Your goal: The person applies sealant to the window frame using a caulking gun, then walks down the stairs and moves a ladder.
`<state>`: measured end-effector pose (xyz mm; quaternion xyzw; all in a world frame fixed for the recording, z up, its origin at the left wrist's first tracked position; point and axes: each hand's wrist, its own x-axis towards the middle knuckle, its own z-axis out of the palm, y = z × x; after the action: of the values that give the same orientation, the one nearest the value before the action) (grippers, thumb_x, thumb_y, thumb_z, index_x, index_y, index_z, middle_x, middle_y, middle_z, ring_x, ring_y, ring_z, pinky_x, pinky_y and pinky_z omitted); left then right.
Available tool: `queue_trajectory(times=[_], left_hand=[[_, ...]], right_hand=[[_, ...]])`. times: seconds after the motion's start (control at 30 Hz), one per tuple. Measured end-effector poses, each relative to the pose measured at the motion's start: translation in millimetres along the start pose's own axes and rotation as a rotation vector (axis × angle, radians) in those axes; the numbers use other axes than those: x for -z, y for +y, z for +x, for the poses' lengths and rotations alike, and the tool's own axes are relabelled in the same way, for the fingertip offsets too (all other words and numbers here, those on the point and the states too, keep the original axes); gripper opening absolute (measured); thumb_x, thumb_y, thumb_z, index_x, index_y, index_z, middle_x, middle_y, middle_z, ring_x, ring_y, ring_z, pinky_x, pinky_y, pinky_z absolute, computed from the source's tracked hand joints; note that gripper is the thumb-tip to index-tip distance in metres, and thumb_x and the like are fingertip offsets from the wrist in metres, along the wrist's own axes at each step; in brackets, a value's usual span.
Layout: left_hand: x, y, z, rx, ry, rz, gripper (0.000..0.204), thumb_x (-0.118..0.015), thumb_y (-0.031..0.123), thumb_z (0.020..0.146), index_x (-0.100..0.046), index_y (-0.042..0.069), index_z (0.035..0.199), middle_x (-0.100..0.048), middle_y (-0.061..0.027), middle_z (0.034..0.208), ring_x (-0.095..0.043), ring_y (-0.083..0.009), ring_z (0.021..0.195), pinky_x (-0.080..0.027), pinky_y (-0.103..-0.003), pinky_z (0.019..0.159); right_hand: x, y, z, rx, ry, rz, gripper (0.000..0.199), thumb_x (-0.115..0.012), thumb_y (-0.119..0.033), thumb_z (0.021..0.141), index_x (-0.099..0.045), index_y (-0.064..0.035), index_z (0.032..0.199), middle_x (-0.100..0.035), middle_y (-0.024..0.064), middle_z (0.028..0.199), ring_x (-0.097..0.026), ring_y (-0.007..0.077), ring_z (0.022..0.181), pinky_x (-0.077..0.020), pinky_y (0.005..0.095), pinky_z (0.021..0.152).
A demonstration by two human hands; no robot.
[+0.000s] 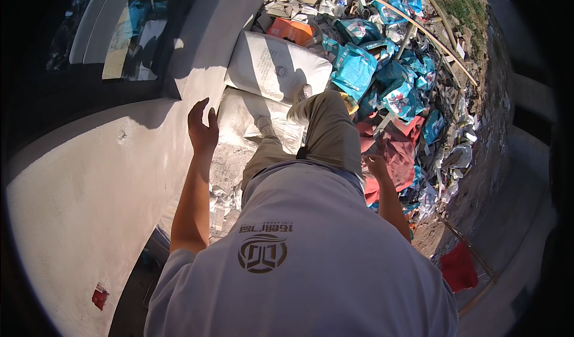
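Note:
My left hand (203, 128) is raised beside the pale wall, thumb and fingers apart, with nothing in it. Its shadow side faces the wall, and whether it touches the wall I cannot tell. On the other side, my right hand (375, 165) hangs near my thigh, above a crumpled red sheet (396, 152). Its fingers are mostly hidden, so its grip cannot be made out. Under my feet lie two large whitish sacks, a far one (278, 65) and a dusty nearer one (236, 113). One foot is on the far sack's edge, the other on the nearer sack.
Several crumpled blue plastic bags (354, 71) lie heaped at the right among scraps. A long thin wooden strip (427, 32) crosses the heap. An orange bag (291, 30) sits behind the far sack. The pale wall (113, 146) with a window opening (140, 44) runs along the left.

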<state>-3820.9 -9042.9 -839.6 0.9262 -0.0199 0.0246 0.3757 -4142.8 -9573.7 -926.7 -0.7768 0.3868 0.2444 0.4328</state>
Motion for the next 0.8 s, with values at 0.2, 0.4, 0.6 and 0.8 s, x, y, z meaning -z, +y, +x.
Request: queue_trajectory(times=[0.2, 0.4, 0.6, 0.8], left_hand=[[-16, 36, 39, -0.086, 0.085, 0.084, 0.031, -0.064, 0.006, 0.091, -0.066, 0.003, 0.122, -0.066, -0.0184, 0.122, -0.058, -0.0381, 0.120, -0.046, -0.045, 0.104], [-36, 81, 66, 0.080, 0.102, 0.079, 0.036, -0.069, 0.005, 0.086, -0.065, 0.007, 0.122, -0.066, -0.0158, 0.119, -0.059, -0.0362, 0.117, -0.048, -0.043, 0.102], [3, 149, 76, 0.184, 0.120, 0.254, 0.042, -0.072, 0.009, 0.085, -0.063, 0.008, 0.126, -0.064, -0.0154, 0.123, -0.055, -0.0373, 0.124, -0.045, -0.044, 0.107], [111, 231, 95, 0.201, 0.487, 0.544, 0.046, -0.068, 0.006, 0.085, -0.062, 0.010, 0.130, -0.049, -0.0167, 0.143, -0.035, -0.0423, 0.142, -0.035, -0.056, 0.113]], right_hand=[[28, -42, 100, 0.020, -0.125, 0.118, 0.025, -0.069, -0.018, 0.096, -0.072, 0.0057, 0.101, -0.074, 0.0104, 0.086, -0.071, 0.0169, 0.075, -0.0554, 0.0303, 0.063], [62, -129, 256, -0.110, -0.283, 0.104, 0.024, -0.066, -0.016, 0.097, -0.070, 0.0067, 0.101, -0.072, 0.0120, 0.083, -0.069, 0.0193, 0.067, -0.0569, 0.0314, 0.060], [131, -285, 341, 0.190, -0.340, 0.062, 0.035, -0.065, -0.030, 0.097, -0.072, 0.0044, 0.100, -0.074, 0.0139, 0.086, -0.072, 0.0218, 0.070, -0.0555, 0.0322, 0.064], [165, -456, 341, 0.513, -0.374, 0.064, 0.030, -0.066, -0.026, 0.097, -0.072, 0.0029, 0.094, -0.073, 0.0119, 0.080, -0.071, 0.0203, 0.070, -0.0552, 0.0322, 0.065]])
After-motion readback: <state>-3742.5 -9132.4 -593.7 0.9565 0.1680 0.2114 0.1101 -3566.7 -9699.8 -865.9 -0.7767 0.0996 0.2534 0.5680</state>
